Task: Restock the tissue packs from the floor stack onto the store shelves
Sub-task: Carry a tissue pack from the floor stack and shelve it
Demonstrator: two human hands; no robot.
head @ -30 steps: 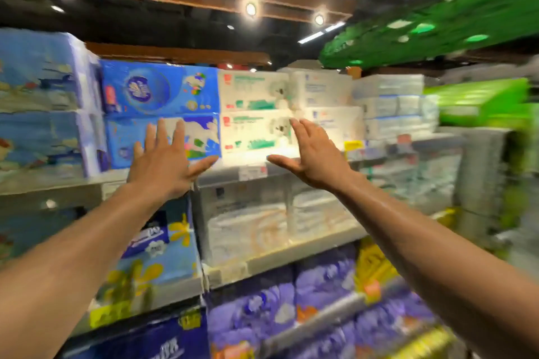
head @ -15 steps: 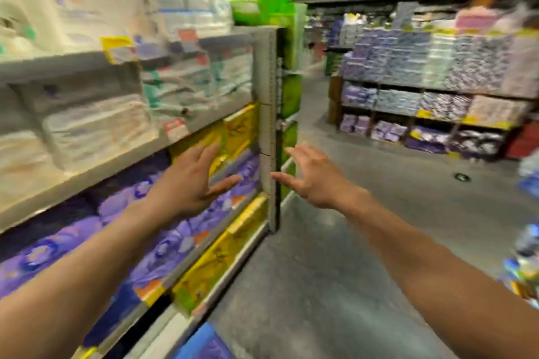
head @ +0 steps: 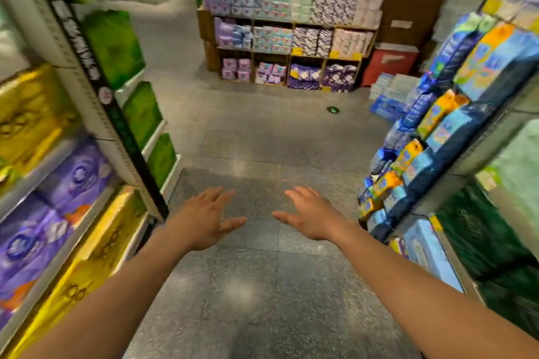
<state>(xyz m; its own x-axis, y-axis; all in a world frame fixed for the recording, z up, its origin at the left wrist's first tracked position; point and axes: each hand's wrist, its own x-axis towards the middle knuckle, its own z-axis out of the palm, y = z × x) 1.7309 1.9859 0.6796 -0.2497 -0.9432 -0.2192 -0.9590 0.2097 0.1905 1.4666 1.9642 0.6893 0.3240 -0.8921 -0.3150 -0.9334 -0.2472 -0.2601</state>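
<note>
Both arms reach forward over the grey speckled floor of a store aisle, palms down; the left hand and the right hand each have their fingers straight and spread and grip nothing, and they hang side by side, apart from each other, over a darker floor tile. On the left, near shelves carry yellow packs and purple packs, with green packs on the end of the unit just beyond. On the right, shelves hold rows of blue and orange packs, blurred. At the far right, a low stack of pale blue and white packs sits on the floor beside a red box, well apart from both hands; the blur hides what is printed on them. At the far end of the aisle stands a wooden shelf unit filled with purple, pink and white packs. A small dark green object lies on the floor near the stack
</note>
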